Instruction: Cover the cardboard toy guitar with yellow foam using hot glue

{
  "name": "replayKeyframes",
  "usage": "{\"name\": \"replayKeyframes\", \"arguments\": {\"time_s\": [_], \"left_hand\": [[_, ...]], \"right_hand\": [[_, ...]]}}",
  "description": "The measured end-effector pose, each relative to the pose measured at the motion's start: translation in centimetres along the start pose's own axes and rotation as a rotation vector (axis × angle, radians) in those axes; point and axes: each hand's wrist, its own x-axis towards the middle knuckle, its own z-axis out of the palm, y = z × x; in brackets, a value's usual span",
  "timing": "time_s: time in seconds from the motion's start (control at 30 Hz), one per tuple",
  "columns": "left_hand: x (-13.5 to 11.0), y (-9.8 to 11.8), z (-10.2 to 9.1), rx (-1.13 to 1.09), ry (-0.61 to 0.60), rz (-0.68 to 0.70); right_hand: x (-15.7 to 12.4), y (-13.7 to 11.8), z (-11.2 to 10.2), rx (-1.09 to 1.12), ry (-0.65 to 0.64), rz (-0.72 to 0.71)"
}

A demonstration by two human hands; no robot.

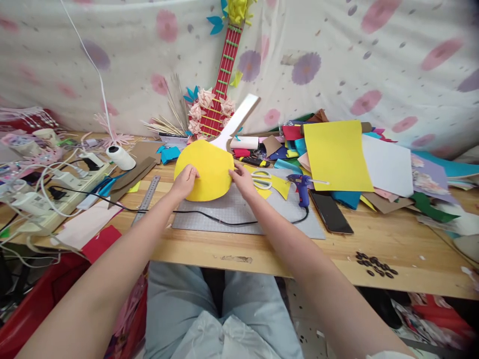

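Our bare arms (310, 259) reach out to a round yellow shape (211, 179)

On the left, white cords bunch around a long power strip (67, 199), maybe so the plugs are close to us. Near it sits a white spool of thread (120, 157). A ruler (147, 197) lies just left of the gray mat (243, 222), which probably saves the wooden table (392, 239) from scratches and glue.

Next comes the round shape, in front of us over the mat. Our left hand (183, 182) is on its yellow face with bent fingers; we can't tell if it pinches or just presses. A white stick (238, 118) points up from the shape's top. Behind, a red toy guitar (222, 75) leans on the flowery cloth (142, 60), perhaps to be easy to see. Our right hand (242, 178) pinches the shape's right edge. One hand on each side likely stops it from tipping.

Farther right are scissors (261, 176) and a blue glue gun (302, 191). The gun's handle points our way, which looks handy for grabbing. Then come a black phone (332, 213), a yellow sheet (339, 159) on a pile of scraps, and small black bits (376, 264) grouped together, maybe so none get lost.
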Motion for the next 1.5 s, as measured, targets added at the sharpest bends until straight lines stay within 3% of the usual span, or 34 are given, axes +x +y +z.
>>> {"name": "replayKeyframes", "arguments": {"time_s": [0.1,0.2,0.33,0.43,0.6,0.73,0.93,1.07,1.3,1.4,1.5], "left_hand": [[-0.2,1.2,1.5,0.162,0.019,0.138],[-0.6,2.2,3.7,0.284,0.011,0.244],[-1.1,2.6,6.2,0.398,0.027,0.239],[-1.5,2.2,7.1,0.45,0.047,0.25],[-1.8,1.6,7.6,0.485,0.077,0.306],[-1.8,1.6,7.8,0.473,0.133,0.316],[-1.7,1.3,7.6,0.402,0.187,0.292],[-1.7,1.5,7.0,0.362,0.203,0.268],[-1.7,3.5,5.9,0.379,0.13,0.211],[-1.4,4.7,6.0,0.4,0.072,0.257],[-0.9,5.5,6.4,0.339,0.088,0.302]], "right_hand": [[0.9,-1.1,-1.6,0.031,0.002,0.015],[1.6,-1.9,-1.9,0.039,-0.016,0.059],[1.7,-2.1,-1.8,0.116,0.01,0.125],[1.0,-1.5,-2.4,0.266,0.031,0.227],[-1.5,0.1,-3.9,0.379,-0.043,0.303],[-2.6,0.9,-3.5,0.535,-0.135,0.317],[-2.1,0.6,-2.0,0.663,-0.065,0.334],[-1.7,-0.2,-1.8,0.667,-0.086,0.289],[-1.5,-1.6,-1.3,0.618,-0.173,0.18],[-1.9,-2.0,-0.9,0.629,-0.197,0.135],[-2.3,-2.6,-0.6,0.673,-0.223,0.115]]}}
